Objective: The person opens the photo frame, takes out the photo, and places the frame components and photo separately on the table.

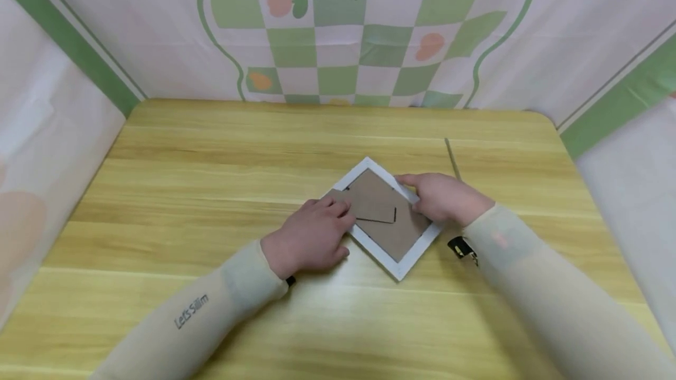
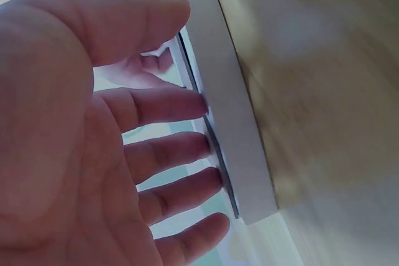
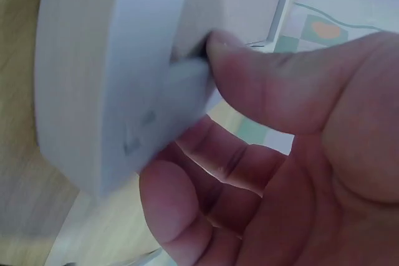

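Observation:
A white picture frame [image 1: 376, 248] lies face down and turned cornerwise on the table, its brown backing board [image 1: 404, 238] uppermost. Black lines mark part of the board. My left hand [image 1: 314, 233] is over the frame's left corner; in the left wrist view the fairly straight fingertips touch the board's edge and the thumb [image 2: 149, 20] lies by the frame's side [image 2: 230, 110]. On the right side, my right hand [image 1: 443, 195] grips the frame, thumb [image 3: 249, 79] on the back and fingers curled at the outer edge. The hands hide both side corners.
A thin grey strip [image 1: 452, 158] lies on the wooden table [image 1: 200, 151] just beyond the right hand. Under the right wrist shows a black strap [image 1: 461, 247]. Green and white checked cloth [image 1: 338, 46] hangs behind the table, with more cloth at both sides.

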### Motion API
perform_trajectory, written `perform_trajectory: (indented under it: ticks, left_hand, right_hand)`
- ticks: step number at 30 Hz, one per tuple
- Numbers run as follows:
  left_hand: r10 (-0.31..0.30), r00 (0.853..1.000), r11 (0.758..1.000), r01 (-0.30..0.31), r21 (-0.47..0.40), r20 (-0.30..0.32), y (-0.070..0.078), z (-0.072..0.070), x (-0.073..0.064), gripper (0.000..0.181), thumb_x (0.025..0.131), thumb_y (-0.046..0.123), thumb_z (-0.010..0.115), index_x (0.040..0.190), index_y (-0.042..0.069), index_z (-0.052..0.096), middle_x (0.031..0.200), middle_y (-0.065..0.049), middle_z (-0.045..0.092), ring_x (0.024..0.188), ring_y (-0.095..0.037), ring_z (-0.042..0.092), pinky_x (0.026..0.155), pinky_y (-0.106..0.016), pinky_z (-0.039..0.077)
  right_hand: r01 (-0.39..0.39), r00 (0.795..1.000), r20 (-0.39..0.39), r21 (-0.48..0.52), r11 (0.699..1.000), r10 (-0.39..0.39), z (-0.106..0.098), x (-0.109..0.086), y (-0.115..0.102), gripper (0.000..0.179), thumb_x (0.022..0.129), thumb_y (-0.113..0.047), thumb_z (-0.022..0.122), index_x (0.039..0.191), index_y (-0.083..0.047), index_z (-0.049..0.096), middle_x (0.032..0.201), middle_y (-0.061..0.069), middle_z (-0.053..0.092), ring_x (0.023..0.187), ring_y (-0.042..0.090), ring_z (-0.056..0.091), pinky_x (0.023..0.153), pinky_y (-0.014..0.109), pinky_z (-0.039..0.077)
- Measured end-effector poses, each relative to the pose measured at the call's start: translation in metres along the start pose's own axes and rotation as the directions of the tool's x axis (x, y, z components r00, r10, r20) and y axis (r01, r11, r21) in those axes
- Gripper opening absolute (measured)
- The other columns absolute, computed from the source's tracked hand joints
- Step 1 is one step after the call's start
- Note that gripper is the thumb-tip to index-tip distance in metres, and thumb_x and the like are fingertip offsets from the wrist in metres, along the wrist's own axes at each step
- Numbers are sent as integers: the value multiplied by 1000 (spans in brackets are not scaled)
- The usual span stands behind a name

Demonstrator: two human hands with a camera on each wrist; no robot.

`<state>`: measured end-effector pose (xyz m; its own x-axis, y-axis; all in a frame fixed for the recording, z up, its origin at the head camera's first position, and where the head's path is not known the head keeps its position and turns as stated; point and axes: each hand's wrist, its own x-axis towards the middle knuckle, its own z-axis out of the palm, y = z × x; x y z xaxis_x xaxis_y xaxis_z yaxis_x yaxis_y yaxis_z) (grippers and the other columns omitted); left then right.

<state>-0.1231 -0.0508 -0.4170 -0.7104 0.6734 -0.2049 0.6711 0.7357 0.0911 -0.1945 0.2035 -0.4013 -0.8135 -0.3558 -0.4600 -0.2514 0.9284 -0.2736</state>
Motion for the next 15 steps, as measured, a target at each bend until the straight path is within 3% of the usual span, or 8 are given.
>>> perform_trajectory:
  ticks: [2,5,12,15]
  left_hand:
    - [14,1000,1000,-14,-10,-4,3,0,-2,46,94,39,61,132,13,60,147,-10,46,134,-29,39,106,-47,36]
    - [35,999,999,-35,-7,-9,6,-1,-5,41,94,39,62,127,15,63,143,-8,49,131,-28,41,103,-46,38]
    - [72,997,997,-72,-3,11,9,0,-9,45,95,41,62,134,18,63,143,-6,48,128,-27,41,99,-45,40]
    - [68,997,998,-67,-3,27,11,-1,-10,51,96,42,61,142,20,58,149,-7,44,133,-29,38,103,-47,38]
  right_hand:
    - [-4,1000,-1,-16,1000,3,0,1,1,69,91,3,57,155,-12,37,125,24,61,87,25,59,74,39,51]
    - [-9,1000,3,-23,1000,9,0,3,2,69,91,5,53,155,-15,38,129,26,59,85,26,59,72,37,50]
    - [7,1000,-13,-58,998,-8,-1,4,0,67,91,9,47,153,-17,43,120,23,62,78,24,57,63,34,50]
    - [47,992,-109,-174,984,-67,2,-1,-2,58,91,8,49,145,-14,54,106,18,65,74,24,56,55,35,49]
